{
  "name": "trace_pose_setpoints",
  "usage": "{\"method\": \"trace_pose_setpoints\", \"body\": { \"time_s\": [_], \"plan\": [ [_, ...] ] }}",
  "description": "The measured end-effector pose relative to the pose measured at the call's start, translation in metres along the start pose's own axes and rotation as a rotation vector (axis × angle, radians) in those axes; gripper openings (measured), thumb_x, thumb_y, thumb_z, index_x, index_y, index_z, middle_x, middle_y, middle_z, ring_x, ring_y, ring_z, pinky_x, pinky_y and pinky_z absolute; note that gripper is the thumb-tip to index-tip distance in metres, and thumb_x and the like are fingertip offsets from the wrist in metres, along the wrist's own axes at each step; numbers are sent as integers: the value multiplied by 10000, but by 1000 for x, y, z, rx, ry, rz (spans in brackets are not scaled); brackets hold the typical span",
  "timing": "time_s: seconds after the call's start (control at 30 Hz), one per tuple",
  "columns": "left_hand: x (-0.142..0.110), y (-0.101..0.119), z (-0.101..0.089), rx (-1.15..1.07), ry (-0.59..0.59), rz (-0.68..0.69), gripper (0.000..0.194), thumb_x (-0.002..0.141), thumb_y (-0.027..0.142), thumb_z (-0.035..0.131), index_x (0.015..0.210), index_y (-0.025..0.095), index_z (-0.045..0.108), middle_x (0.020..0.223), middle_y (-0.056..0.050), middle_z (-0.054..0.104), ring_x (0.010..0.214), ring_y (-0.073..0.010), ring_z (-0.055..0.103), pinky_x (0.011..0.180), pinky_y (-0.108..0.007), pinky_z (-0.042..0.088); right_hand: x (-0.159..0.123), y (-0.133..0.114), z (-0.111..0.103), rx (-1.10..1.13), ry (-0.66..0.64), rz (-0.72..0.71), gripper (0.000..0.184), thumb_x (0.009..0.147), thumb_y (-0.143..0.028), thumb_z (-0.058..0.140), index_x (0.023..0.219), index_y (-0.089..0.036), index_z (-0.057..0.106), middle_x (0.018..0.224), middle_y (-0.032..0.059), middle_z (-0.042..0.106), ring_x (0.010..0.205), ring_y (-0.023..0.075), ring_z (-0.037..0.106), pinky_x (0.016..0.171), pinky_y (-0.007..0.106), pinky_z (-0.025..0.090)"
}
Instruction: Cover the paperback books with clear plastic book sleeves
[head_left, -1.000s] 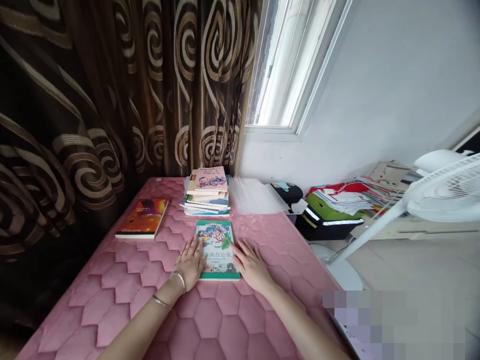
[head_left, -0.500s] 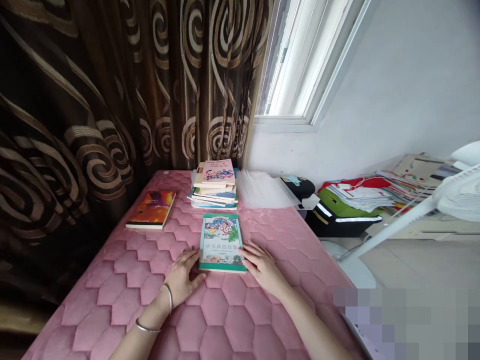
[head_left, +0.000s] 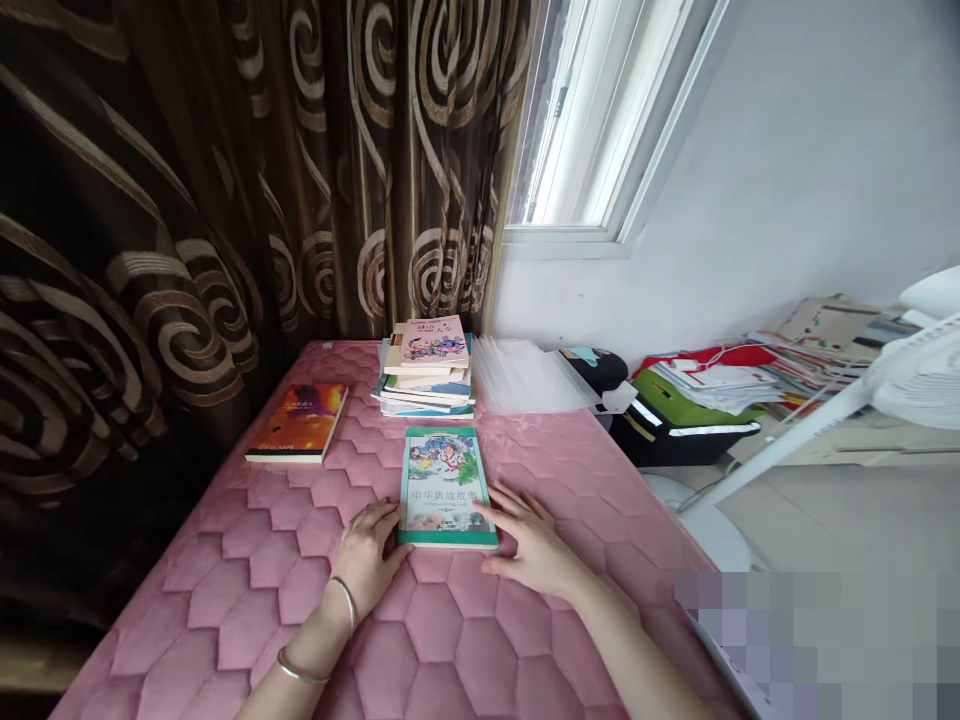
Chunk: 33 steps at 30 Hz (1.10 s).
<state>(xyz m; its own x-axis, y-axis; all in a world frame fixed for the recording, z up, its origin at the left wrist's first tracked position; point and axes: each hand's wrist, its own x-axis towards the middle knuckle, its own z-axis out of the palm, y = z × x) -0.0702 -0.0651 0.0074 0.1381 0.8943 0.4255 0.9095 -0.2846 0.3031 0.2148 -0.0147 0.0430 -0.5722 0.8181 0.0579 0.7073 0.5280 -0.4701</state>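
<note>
A green-bordered paperback book (head_left: 442, 490) with an illustrated cover lies flat on the pink quilted mattress (head_left: 450, 640). At its left edge rests my left hand (head_left: 369, 548), fingers stretched forward and thumb by the lower left corner; it wears two bracelets on the wrist. My right hand (head_left: 534, 540) is spread at the right edge, with one fingertip over the cover and the thumb apart from the fingers. Neither hand is closed around the book.
An orange book (head_left: 298, 424) lies at the left. Behind the green one stands a stack of books (head_left: 427, 375), beside clear plastic sheets (head_left: 529, 378). A patterned curtain (head_left: 337, 180) hangs along the left, and a white fan (head_left: 810, 430) stands right of the mattress.
My right thumb has moved away from the fingers, and its index fingertip now reaches slightly over the cover. The view has shifted a little; the books look unmoved.
</note>
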Motion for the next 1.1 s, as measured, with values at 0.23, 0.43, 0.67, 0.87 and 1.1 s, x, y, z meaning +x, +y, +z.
{"method": "trace_pose_setpoints", "body": {
  "time_s": [0.23,0.43,0.67,0.87,1.1],
  "plan": [
    [2,0,-2,-2,-17,0,370,807,341,621,1158,226,634,1163,-84,672,1100,-266,606,940,-458,512,3,8,7,-64,0,5,570,832,-443,594,1374,-382,429,1513,16,323,1403,253,254,1131,502,175],
    [4,1,-2,-8,-30,-5,377,801,364,633,1154,234,637,1156,-79,674,1081,-258,616,931,-444,516,2,13,6,-40,54,-27,507,866,-418,552,1359,-330,471,1461,44,415,1375,248,319,1119,500,225],
    [3,2,-1,-21,-54,-44,374,783,303,643,1150,232,629,1174,-76,659,1097,-257,600,940,-443,501,2,15,9,-25,114,-48,492,834,-409,596,1311,-306,534,1409,57,486,1337,259,382,1108,495,256],
    [7,25,-17,37,-90,-83,374,773,177,612,1131,288,624,1306,-52,559,1172,-261,523,991,-476,432,-2,-6,5,-100,136,30,456,785,-405,633,1233,-330,589,1543,21,248,1394,314,239,1072,524,277],
    [27,67,-19,-14,-199,2,286,791,142,583,1022,299,649,1072,-18,658,1105,-243,545,1077,-563,233,14,-51,14,-159,135,-58,225,783,-427,647,969,-304,673,1460,-18,409,1351,298,280,1069,491,260]
  ]
}}
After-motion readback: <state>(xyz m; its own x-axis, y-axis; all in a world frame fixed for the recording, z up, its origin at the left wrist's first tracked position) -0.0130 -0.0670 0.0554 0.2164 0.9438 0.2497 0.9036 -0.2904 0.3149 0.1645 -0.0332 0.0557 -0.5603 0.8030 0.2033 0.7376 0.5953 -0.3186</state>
